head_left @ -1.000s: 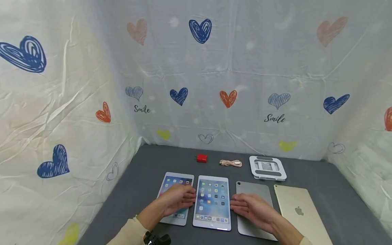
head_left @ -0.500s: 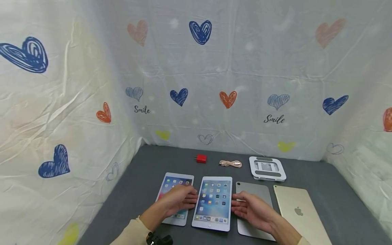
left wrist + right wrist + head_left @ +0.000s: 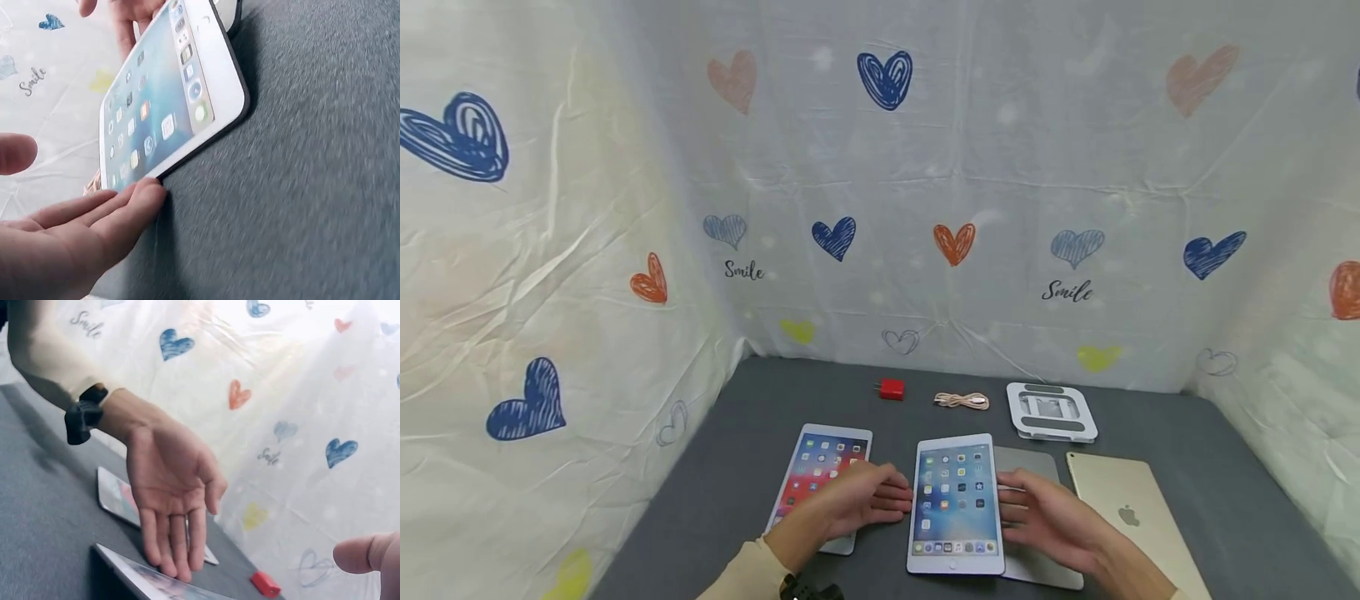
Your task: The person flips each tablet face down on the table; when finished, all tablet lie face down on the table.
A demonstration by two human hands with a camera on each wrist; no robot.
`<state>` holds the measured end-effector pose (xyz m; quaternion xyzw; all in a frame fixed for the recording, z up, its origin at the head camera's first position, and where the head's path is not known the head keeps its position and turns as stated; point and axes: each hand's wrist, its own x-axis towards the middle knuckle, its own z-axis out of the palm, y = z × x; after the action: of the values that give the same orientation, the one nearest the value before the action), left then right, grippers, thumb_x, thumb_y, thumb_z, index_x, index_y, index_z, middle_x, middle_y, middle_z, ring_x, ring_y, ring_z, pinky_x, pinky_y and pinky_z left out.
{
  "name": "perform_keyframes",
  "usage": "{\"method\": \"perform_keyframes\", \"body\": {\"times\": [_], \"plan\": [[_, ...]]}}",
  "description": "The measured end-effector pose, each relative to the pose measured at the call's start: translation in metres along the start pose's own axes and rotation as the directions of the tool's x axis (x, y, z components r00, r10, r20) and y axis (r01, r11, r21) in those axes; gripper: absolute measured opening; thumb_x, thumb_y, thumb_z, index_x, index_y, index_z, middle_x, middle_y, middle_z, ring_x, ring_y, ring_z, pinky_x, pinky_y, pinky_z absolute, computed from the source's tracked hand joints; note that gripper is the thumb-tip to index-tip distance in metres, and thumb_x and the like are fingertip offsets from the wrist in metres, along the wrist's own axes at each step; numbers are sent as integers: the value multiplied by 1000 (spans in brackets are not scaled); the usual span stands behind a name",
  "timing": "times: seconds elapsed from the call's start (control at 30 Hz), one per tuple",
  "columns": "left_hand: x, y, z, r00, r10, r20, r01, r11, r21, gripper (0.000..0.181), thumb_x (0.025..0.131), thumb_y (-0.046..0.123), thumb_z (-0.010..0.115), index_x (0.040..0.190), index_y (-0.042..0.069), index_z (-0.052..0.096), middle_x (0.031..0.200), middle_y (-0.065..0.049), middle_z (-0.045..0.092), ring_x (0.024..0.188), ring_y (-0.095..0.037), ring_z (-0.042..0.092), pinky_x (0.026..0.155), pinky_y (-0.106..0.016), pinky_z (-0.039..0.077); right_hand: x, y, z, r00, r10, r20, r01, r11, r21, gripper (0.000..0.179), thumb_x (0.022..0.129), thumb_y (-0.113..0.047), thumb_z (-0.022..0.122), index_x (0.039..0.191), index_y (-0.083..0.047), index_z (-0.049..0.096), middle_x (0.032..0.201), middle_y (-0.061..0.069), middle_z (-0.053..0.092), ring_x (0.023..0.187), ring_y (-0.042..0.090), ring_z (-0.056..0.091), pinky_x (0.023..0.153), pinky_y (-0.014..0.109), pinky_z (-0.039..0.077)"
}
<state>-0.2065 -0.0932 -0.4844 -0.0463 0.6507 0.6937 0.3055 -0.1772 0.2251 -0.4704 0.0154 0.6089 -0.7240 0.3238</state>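
A white-framed tablet (image 3: 957,508) with its screen lit lies between my two hands, its right side overlapping a grey tablet (image 3: 1024,460). Straight fingers of my left hand (image 3: 867,500) meet its left edge; the left wrist view has the fingertips (image 3: 147,190) right at that edge. On the opposite side, my right hand (image 3: 1048,517) has its fingers extended to the right edge, thumb raised. A second lit white tablet (image 3: 827,458) with a red and blue screen lies partly hidden under my left forearm.
A gold tablet (image 3: 1131,517) lies face down at the right. Toward the back sit a red plug adapter (image 3: 892,389), a coiled beige cable (image 3: 961,401) and a folded white stand (image 3: 1052,412). A white curtain with hearts (image 3: 955,242) hangs behind the grey table.
Both hands and the middle tablet have moved to the right. The tablet has gone from beside the grey tablet to overlapping its left part, and its tilt has altered slightly.
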Motion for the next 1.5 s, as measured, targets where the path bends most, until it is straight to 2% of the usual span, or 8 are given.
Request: {"method": "perform_keyframes", "body": {"times": [0.23,0.33,0.43,0.57,0.8,1.03,1.27,1.5], "plan": [[-2,4,9,992,-23,124,24,1000,-1,45,110,23,55,138,-11,67,132,-21,76,118,-33,77,106,-48,63,-21,-14,-16,999,32,38,-30,999,-36,84,117,-43,42,168,13,6,165,36,40,133,31,63,114,55,56],[-4,11,12,989,-8,151,9,1000,-5,47,111,23,54,141,-11,64,137,-24,74,120,-33,77,105,-47,64,-28,-22,-17,999,36,39,-34,998,-44,85,117,-44,44,168,13,6,162,33,44,131,30,65,113,53,58],[-6,23,17,983,24,182,-20,1000,-23,48,112,22,53,145,-12,61,144,-27,69,129,-38,73,107,-48,63,-33,-29,-14,999,30,42,-28,998,-60,86,117,-44,45,168,14,7,161,32,46,130,29,65,112,51,59],[-10,43,25,971,59,232,-50,998,-45,47,113,21,50,147,-10,60,150,-28,65,139,-43,65,110,-48,60,-34,-37,-5,998,5,61,0,996,-94,83,117,-43,44,168,13,10,162,32,44,131,31,65,112,51,59],[-17,68,37,944,105,312,-96,994,-43,51,114,21,50,152,-13,54,153,-30,62,142,-45,62,113,-49,58,-29,-48,18,994,-39,100,50,993,-111,79,117,-38,43,170,11,11,167,37,28,138,39,61,115,54,57],[-23,75,34,953,112,283,-112,994,-14,54,112,23,55,154,-12,52,151,-26,64,140,-43,65,113,-52,59,-21,-52,43,993,-70,99,78,994,-79,76,117,-35,46,169,10,15,171,37,23,142,41,58,116,53,56],[-30,75,20,964,121,239,-121,993,-14,53,111,24,58,151,-12,56,149,-25,65,135,-42,68,111,-54,60,-7,-51,64,991,-88,99,90,996,-22,71,114,-32,53,168,7,26,163,28,36,131,37,62,113,51,59],[-36,69,5,969,138,206,-136,990,-23,52,110,23,57,146,-14,57,145,-27,62,128,-42,70,107,-57,62,4,-44,73,984,-98,147,97,995,11,67,113,-31,53,165,6,33,155,25,45,126,34,64,112,50,59]]}}
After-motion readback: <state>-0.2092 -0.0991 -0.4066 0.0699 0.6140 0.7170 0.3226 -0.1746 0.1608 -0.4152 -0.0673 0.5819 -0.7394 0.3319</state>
